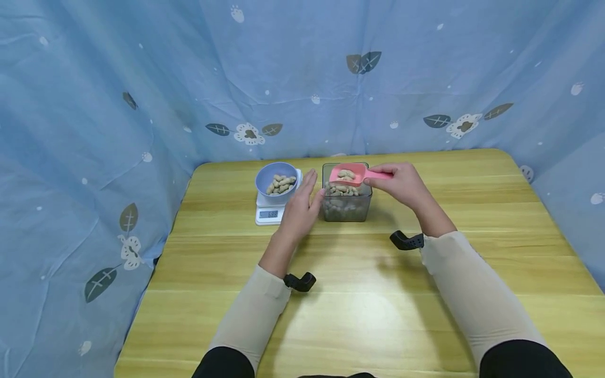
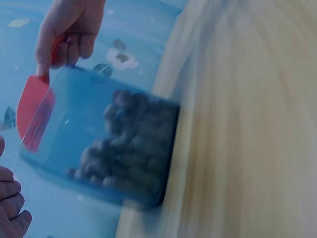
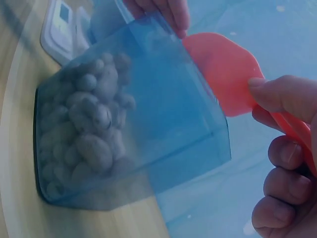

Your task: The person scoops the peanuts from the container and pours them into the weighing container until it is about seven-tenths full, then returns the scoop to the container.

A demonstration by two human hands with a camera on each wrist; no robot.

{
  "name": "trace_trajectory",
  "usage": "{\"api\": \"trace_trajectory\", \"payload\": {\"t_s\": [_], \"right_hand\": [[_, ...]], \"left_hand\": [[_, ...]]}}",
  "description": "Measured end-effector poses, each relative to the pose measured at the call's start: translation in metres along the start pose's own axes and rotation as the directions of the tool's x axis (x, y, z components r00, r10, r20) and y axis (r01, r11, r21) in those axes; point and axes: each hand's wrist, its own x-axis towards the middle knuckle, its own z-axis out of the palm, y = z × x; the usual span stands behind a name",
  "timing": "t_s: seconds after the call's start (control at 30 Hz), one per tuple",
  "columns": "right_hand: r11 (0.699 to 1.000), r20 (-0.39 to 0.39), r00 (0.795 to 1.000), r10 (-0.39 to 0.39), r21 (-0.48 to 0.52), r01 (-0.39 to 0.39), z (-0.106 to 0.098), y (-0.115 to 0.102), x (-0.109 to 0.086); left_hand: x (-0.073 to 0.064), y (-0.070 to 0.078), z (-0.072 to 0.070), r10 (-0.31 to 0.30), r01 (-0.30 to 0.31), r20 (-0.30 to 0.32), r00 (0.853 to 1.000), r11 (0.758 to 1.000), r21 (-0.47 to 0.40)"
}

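Note:
My right hand (image 1: pixel 400 182) grips the handle of a pink scoop (image 1: pixel 360 181). A few peanuts in their shells (image 1: pixel 346 174) lie in the scoop, which is over the top of a clear grey bin (image 1: pixel 347 210) partly filled with peanuts (image 3: pixel 94 124). Between the bin and a kitchen scale (image 1: pixel 264 216) is my left hand (image 1: pixel 302 210), its fingers extended and holding nothing. On the scale stands a blue bowl (image 1: pixel 264 176) with several peanuts in it. The scale's display is lit, its digits small.
A wooden table (image 1: pixel 354 315) carries the scale and bin near its back edge. Blue patterned cloth (image 1: pixel 307 79) hangs behind and along the sides. Black wrist cameras (image 1: pixel 300 282) sit on both forearms.

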Motion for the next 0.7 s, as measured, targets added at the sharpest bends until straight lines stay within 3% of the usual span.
{"api": "trace_trajectory", "payload": {"t_s": [0.17,0.27,0.47,0.7], "right_hand": [[1.0,-0.02,1.0,-0.014,0.014,0.014,0.008,-0.011,0.006],[0.999,-0.023,0.999,-0.03,0.03,0.031,0.015,-0.019,0.009],[0.994,-0.04,0.993,-0.111,-0.019,0.11,0.033,-0.038,0.015],[0.963,-0.017,0.969,-0.245,-0.119,0.241,0.058,-0.062,0.023]], "left_hand": [[-0.004,-0.02,-0.017,0.004,-0.003,-0.103,0.995,1.0,0.015],[-0.007,-0.035,-0.028,-0.018,0.026,-0.142,0.99,0.998,0.049],[-0.016,-0.067,-0.042,-0.112,0.131,-0.212,0.971,0.989,0.074],[-0.026,-0.094,-0.046,-0.239,0.251,-0.223,0.945,0.968,0.026]]}}
